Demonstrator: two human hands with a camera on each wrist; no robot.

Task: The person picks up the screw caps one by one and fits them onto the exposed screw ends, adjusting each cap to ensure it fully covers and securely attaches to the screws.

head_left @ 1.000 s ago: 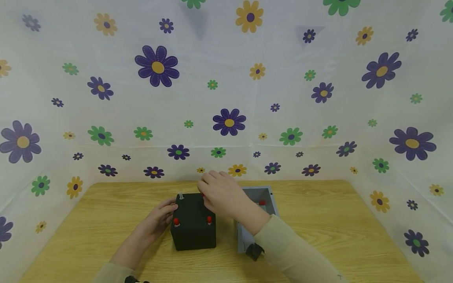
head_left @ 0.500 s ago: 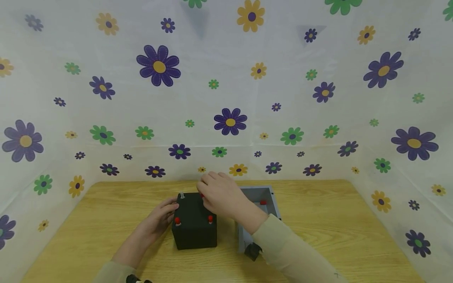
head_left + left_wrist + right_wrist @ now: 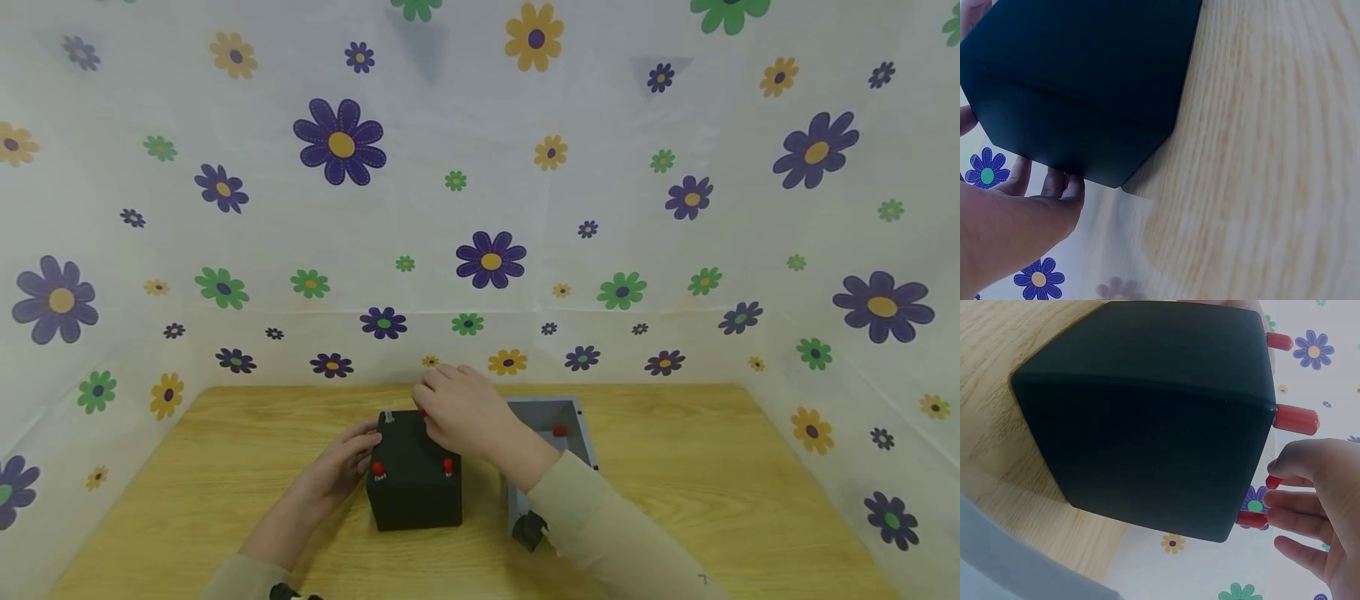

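A black box (image 3: pixel 408 450) sits on the table. Red-capped posts stand at its front corners, the left red cap (image 3: pixel 378 469) and the right red cap (image 3: pixel 448 467); its back left post (image 3: pixel 388 415) is bare. My left hand (image 3: pixel 341 468) holds the box's left side, thumb near the top edge. Over the back right corner, my right hand (image 3: pixel 461 412) hides part of the top in the head view. In the right wrist view its thumb and index finger pinch a small red cap (image 3: pixel 1274 482). Its other fingers reach beside another red cap (image 3: pixel 1252 519) on a post.
A grey tray (image 3: pixel 581 425) stands right of the box, partly under my right forearm, with a red cap (image 3: pixel 560 432) inside. A black wrist camera (image 3: pixel 529 530) on my right arm overlaps the tray's front. A flowered white curtain (image 3: pixel 645 208) closes off the back.
My right hand has shifted slightly left over the back of the box's top. The left hand and box stay in place, while the head view has shifted a little.
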